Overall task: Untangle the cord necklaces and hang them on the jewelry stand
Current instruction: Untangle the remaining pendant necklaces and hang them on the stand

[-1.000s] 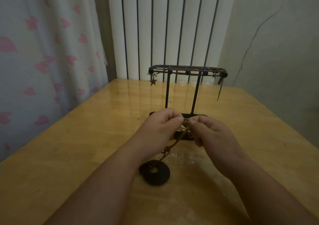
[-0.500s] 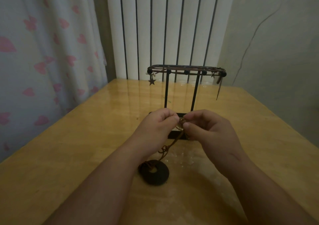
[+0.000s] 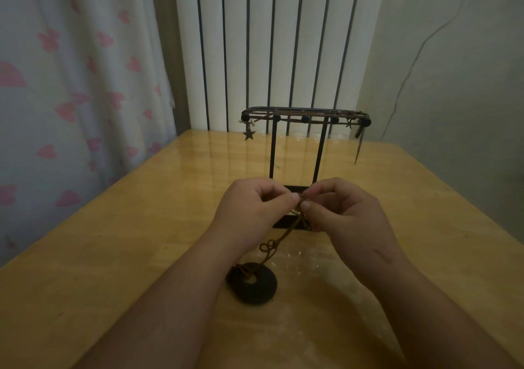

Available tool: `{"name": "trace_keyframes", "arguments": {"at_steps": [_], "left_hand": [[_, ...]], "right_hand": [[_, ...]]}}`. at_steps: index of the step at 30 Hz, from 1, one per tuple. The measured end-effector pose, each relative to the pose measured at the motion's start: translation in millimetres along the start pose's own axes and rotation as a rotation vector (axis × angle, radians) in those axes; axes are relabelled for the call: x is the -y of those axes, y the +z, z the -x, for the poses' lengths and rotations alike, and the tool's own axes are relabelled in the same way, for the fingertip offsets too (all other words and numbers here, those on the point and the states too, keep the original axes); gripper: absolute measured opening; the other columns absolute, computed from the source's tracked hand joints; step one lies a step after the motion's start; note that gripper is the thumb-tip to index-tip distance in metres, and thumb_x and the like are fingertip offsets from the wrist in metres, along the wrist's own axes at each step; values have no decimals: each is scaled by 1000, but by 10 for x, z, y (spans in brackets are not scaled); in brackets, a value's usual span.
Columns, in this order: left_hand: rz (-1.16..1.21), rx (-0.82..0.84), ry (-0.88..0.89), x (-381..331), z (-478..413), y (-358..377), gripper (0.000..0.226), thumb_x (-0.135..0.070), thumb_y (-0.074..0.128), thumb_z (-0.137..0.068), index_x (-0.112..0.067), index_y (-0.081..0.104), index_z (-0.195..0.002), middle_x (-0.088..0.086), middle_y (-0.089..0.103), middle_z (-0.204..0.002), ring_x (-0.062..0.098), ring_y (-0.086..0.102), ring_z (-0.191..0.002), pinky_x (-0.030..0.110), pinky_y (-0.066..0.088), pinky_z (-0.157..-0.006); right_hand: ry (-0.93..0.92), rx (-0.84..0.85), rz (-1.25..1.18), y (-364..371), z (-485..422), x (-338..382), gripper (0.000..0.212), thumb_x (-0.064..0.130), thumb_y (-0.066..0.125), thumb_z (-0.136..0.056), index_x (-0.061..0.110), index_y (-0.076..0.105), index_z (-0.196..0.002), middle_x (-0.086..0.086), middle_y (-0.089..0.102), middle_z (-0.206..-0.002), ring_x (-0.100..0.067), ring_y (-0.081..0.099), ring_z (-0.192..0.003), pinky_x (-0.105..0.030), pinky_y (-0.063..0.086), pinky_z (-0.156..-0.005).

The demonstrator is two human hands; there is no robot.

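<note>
The wooden table (image 3: 113, 255) narrows toward its far edge, which meets a white ribbed radiator (image 3: 283, 42). Its left edge runs close to a curtain (image 3: 71, 85) printed with pink hearts, and its right edge lies near a plain wall (image 3: 459, 99). Bare tabletop lies on both sides of the forearms and around the jewelry stand (image 3: 319, 153), which stands upright near the far middle on a flat dark base. Cord necklaces are wound along its top rail, with a star charm (image 3: 249, 135) hanging at the left end and a long dark spike pendant (image 3: 358, 147) at the right.

The left hand (image 3: 249, 212) and right hand (image 3: 348, 215) meet just in front of the stand's base, raised off the table. Each pinches the brown cord (image 3: 283, 234) between thumb and forefinger, fingertips nearly touching. The cord drops from the pinch through a small looped knot to a dark ring pendant (image 3: 255, 286), which lies flat on the table between the forearms.
</note>
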State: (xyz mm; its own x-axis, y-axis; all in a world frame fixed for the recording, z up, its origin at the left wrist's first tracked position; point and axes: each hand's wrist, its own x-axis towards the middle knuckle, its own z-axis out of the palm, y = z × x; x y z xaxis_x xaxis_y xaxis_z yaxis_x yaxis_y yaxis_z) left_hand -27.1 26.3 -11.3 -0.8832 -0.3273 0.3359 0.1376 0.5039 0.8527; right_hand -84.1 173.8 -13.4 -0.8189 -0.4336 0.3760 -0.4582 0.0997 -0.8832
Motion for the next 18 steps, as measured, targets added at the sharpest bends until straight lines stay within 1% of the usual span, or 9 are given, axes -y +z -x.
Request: {"name": "trace_keyframes", "arguments": {"at_steps": [3, 5, 8, 10, 11, 13, 15, 16, 18], "left_hand": [[20, 10, -27, -5, -15, 3, 16, -26, 59, -94, -26, 72, -83, -19, 62, -63, -9, 55, -61, 14, 39, -60], [64, 29, -58, -10, -21, 9, 20, -25, 57, -95, -24, 70, -81, -21, 58, -57, -8, 52, -56, 18, 39, -60], [160, 42, -93, -2, -24, 16, 24, -25, 56, -96, -25, 69, -76, -15, 58, -60, 2, 51, -59, 28, 41, -65], [226, 44, -94, 1, -21, 15, 27, -24, 56, -96, -26, 69, -72, -8, 57, -63, 10, 49, -62, 33, 42, -66], [236, 42, -88, 3, -21, 15, 28, -24, 57, -96, -26, 69, -71, -7, 57, -64, 11, 49, -62, 33, 42, -65], [214, 33, -78, -2, -16, 9, 26, -25, 57, -95, -26, 70, -72, -12, 58, -62, 4, 51, -60, 30, 41, -66], [174, 27, -73, -13, -12, 9, 24, -25, 57, -95, -26, 70, -75, -18, 59, -60, -6, 51, -57, 26, 39, -67], [154, 32, -69, -17, -11, 10, 22, -26, 57, -96, -26, 70, -77, -20, 59, -59, -8, 52, -57, 26, 39, -66], [124, 45, -64, -26, -6, 16, 21, -27, 56, -96, -25, 70, -81, -23, 59, -59, -9, 53, -57, 25, 39, -66]], "right_hand": [[14, 6, -25, 7, 0, -2, 11, 15, 66, -88, 25, 65, -94, 1, 73, -81, -8, 68, -76, -18, 55, -64], [52, 1, -89, 7, -1, 2, 13, 14, 66, -89, 22, 64, -99, -1, 74, -81, -11, 69, -75, -18, 54, -63], [93, 13, -142, -8, -3, 5, 14, 15, 65, -90, 21, 62, -102, -4, 74, -81, -14, 70, -75, -21, 53, -63], [65, 16, -102, -5, -4, -5, 11, 16, 64, -90, 23, 62, -99, -3, 74, -81, -13, 69, -74, -21, 53, -62], [35, 8, -58, 2, -2, -13, 9, 17, 64, -90, 24, 63, -96, 0, 73, -81, -10, 68, -74, -20, 53, -62], [-42, -18, 57, 21, -5, -29, 8, 23, 66, -87, 30, 64, -91, 7, 70, -81, -5, 64, -72, -17, 52, -62], [-119, -53, 169, 23, -9, -36, 9, 31, 66, -83, 36, 63, -90, 13, 62, -77, -2, 55, -65, -13, 46, -57], [-149, -69, 208, 22, -8, -35, 10, 35, 66, -81, 38, 62, -90, 14, 59, -75, -2, 51, -62, -12, 44, -55], [-173, -78, 247, 24, -1, -26, 9, 38, 62, -81, 43, 60, -89, 12, 61, -76, -4, 54, -64, -16, 47, -56]]}}
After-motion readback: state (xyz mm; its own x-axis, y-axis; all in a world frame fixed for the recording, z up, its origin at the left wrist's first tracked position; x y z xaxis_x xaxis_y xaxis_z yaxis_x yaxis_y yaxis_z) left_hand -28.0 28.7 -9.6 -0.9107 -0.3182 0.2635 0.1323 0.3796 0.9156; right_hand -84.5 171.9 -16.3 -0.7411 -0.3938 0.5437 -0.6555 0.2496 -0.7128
